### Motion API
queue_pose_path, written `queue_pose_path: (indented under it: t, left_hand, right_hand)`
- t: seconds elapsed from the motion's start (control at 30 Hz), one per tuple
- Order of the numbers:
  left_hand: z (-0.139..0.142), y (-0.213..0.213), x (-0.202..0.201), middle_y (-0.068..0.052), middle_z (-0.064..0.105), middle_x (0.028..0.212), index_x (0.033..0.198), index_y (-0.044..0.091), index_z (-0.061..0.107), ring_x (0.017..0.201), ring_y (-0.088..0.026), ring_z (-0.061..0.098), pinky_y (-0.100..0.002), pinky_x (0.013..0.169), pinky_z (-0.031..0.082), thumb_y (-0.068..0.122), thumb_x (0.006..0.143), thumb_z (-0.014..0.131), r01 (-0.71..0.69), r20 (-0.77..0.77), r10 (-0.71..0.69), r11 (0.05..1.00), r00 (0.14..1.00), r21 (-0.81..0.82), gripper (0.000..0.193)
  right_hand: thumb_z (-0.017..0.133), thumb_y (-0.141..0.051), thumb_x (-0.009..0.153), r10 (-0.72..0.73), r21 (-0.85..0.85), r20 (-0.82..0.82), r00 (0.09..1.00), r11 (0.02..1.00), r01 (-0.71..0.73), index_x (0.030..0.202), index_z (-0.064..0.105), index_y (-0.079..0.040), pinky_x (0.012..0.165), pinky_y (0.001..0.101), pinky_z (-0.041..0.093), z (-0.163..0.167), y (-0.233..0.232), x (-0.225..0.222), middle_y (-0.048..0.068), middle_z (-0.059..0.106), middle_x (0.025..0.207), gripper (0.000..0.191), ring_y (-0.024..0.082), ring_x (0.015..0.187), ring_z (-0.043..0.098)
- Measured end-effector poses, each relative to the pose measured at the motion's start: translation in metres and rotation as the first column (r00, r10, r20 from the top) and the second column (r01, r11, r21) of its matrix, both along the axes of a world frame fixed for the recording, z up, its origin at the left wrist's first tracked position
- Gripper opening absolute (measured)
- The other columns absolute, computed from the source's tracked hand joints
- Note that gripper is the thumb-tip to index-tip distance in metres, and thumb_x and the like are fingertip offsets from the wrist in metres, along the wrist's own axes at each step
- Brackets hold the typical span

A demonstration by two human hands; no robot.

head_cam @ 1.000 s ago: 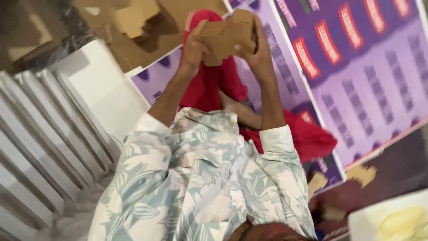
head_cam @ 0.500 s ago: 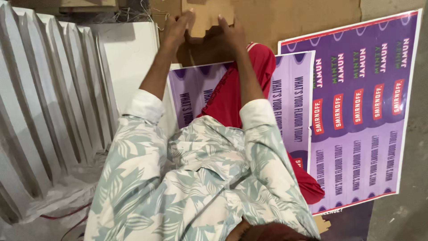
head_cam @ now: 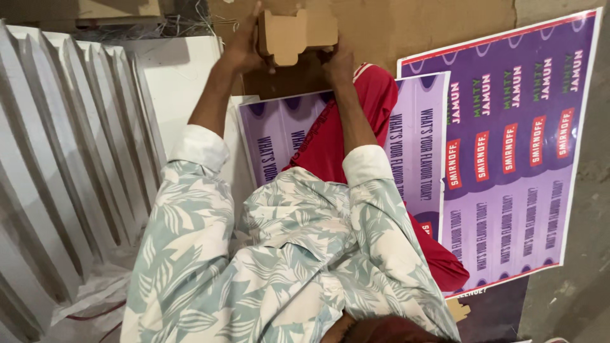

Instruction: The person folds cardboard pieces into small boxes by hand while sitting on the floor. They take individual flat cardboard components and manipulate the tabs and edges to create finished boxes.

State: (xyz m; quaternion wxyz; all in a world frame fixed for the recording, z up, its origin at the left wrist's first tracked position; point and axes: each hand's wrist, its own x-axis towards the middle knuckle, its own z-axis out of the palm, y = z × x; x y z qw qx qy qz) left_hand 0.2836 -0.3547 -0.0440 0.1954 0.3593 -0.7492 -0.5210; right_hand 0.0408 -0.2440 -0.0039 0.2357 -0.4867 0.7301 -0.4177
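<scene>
A small brown cardboard piece (head_cam: 293, 35), cut with a notched, stepped outline, sits at the far edge of the scene, held up between both hands just above a larger brown cardboard sheet (head_cam: 406, 28) that lies flat on the floor. The left hand (head_cam: 244, 47) clasps its left side, fingers wrapped round the edge in a clenched grip on the piece. The right hand (head_cam: 338, 60) meets its lower right corner, thumb and fingers pressing against the cardboard, so that grip too is closed on the piece.

Both forearms reach away from the body, coming out of the rolled white cuffs of a pale shirt with a green leaf print (head_cam: 279, 267), which fills the near part of the view. Under the right forearm runs a leg in red trousers (head_cam: 346, 136), stretched over a purple printed poster (head_cam: 279, 136) on the floor. A second, larger purple poster (head_cam: 521, 146) with red and white lettering lies to the right, its edge overlapped by the first. On the left stands a row of white boards (head_cam: 57, 159) leaning on edge, with a flat white panel (head_cam: 181, 89) beyond them near the left forearm. Bare grey floor (head_cam: 572, 292) shows at the right margin.
</scene>
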Motion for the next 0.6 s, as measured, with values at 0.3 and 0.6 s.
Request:
queue_pose_path:
  t: [0.3,0.6]
  left_hand:
    - [0.012,-0.009,0.004,-0.02,0.01,0.176,0.168,0.017,-0.007,0.162,-0.035,0.012,-0.049,0.127,0.023,0.018,0.069,0.1,0.106,-0.138,-0.084,0.981,0.987,0.16,0.146]
    - [0.025,-0.031,-0.059,-0.021,0.045,0.126,0.143,0.013,0.033,0.115,-0.035,0.047,-0.05,0.095,0.041,0.039,0.1,0.057,-0.45,0.027,0.452,0.877,0.892,0.168,0.056]
  right_hand:
    - [0.081,-0.02,0.088,0.035,-0.005,-0.108,0.994,0.999,-0.036,0.128,0.061,-0.003,0.089,0.044,0.058,-0.012,-0.005,-0.004,0.019,0.074,0.114,0.048,0.039,0.107,0.071]
    - [0.08,-0.035,0.096,0.264,-0.148,-0.087,0.96,0.95,-0.275,0.15,0.033,0.012,0.114,0.0464,0.044,-0.015,0.016,0.003,0.032,0.044,0.15,0.085,0.041,0.14,0.047]
